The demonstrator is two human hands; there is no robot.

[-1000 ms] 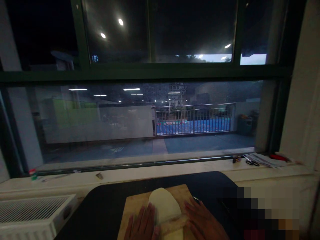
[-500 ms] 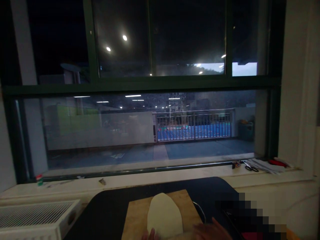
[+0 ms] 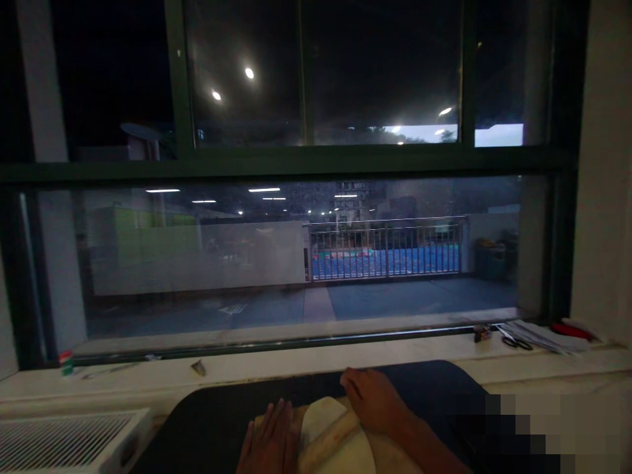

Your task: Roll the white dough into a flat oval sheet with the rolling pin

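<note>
A flat, pale sheet of dough [image 3: 363,454] lies on a wooden board [image 3: 390,451] on the dark table. Across the dough, at a slant, runs a light wooden rolling pin [image 3: 330,437]. My right hand [image 3: 372,400] is curled around the pin's upper right end, beyond the dough. At the lower left, my left hand [image 3: 269,440] lies with its fingers stretched forward over the board's left side, beside the pin's lower end. Whether its palm touches the pin cannot be made out.
The dark table [image 3: 207,421] stands against a windowsill [image 3: 316,359]. On the sill are scissors [image 3: 516,340], papers [image 3: 546,336], a small red-and-green container [image 3: 66,363] and a small scrap [image 3: 198,367]. A white radiator [image 3: 74,438] is at the left.
Both hands have come up into fuller view, the right one farther forward over the board. The rolling pin now lies slanted across the dough. The view has shifted slightly.
</note>
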